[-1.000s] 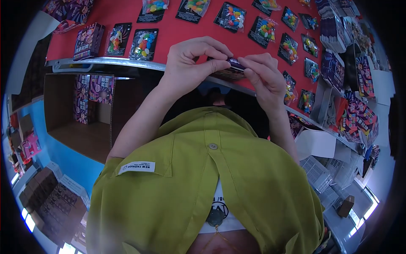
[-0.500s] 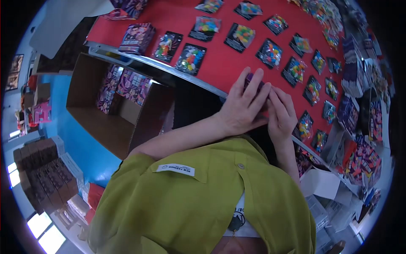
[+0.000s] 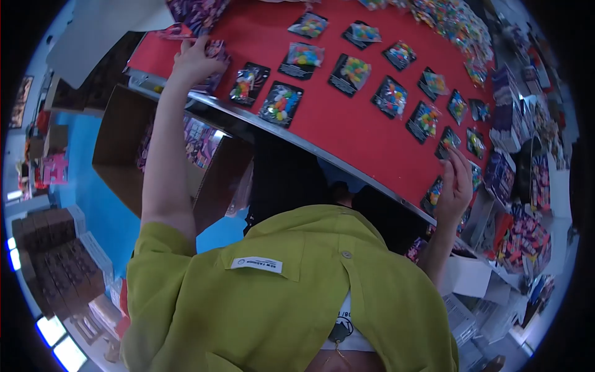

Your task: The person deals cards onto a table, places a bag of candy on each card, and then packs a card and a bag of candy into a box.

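Note:
My left hand [image 3: 193, 64] is at the far left of the red table, fingers wrapped over a purple printed box [image 3: 209, 82] at the metal-trimmed edge. The hand covers much of the box. On the right side, my right hand [image 3: 455, 191] is over the table with fingers stretched forward and slightly apart. Its fingertips are right at a black-backed packet of colourful candies [image 3: 447, 141]. Another candy packet [image 3: 434, 193] lies beside that hand, partly hidden by it. More such packets, like this candy packet [image 3: 282, 104], lie in loose rows across the tabletop.
An open cardboard carton [image 3: 118, 149] with purple boxes inside stands below the table's left edge. A heap of clear candy bags [image 3: 455, 31] lies at the far right. Stacked brown cartons [image 3: 59, 260] stand on the left floor. A larger purple box [image 3: 198, 13] is at the upper left.
My hands were together at the table's front edge around a small purple item. They have separated: the left reached far left onto the purple box, the right moved right toward the candy packets.

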The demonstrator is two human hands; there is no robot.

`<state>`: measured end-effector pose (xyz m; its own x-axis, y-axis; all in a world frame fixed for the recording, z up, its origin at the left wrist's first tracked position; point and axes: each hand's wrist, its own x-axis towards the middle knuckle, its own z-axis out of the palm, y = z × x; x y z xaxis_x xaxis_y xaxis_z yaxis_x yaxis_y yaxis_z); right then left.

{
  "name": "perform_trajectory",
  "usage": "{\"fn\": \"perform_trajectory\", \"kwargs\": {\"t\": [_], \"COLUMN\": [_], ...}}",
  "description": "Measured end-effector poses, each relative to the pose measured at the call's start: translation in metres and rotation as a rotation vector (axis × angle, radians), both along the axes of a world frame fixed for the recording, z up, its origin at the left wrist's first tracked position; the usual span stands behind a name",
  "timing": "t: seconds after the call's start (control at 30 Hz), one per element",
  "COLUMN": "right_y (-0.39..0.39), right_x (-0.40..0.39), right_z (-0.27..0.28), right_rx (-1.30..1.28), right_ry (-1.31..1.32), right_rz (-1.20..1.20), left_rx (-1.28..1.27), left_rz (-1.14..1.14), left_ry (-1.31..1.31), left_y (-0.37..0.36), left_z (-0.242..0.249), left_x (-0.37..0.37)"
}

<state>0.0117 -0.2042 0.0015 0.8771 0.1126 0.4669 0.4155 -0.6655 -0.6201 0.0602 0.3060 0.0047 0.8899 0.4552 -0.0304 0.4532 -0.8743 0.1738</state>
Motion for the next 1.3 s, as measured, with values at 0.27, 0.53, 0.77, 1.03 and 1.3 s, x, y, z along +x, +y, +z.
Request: {"fn": "perform_trajectory", "kwargs": {"t": [0.27, 0.53, 0.77, 1.03, 1.3], "right_y": [-0.071, -0.201, -0.194, -0.211, -0.04], "right_x": [0.017, 0.089, 0.097, 0.1, 0.031], "right_z": [0.018, -0.01, -0.011, -0.02, 0.035], "right_rx": [-0.165, -0.84, -1.01, -1.207, -0.812], "right_ry": [0.048, 0.274, 0.373, -0.175, -0.586], "right_rz": [-0.239, -0.906, -0.835, -0.866, -0.519], "left_rx": [-0.275, -0.139, -0.017, -0.447, -2.011], "left_rz": [-0.097, -0.184, -0.23, -0.71, -0.448], "left_ry": [-0.03, -0.006, -0.198, -0.965, -0.346], "left_y": [0.015, 0.026, 0.025, -0.161, -0.31], "left_z": [-0.014, -0.019, -0.023, 0.031, -0.004], "left_x": [0.019, 0.022, 0.014, -0.033, -0.047]}}
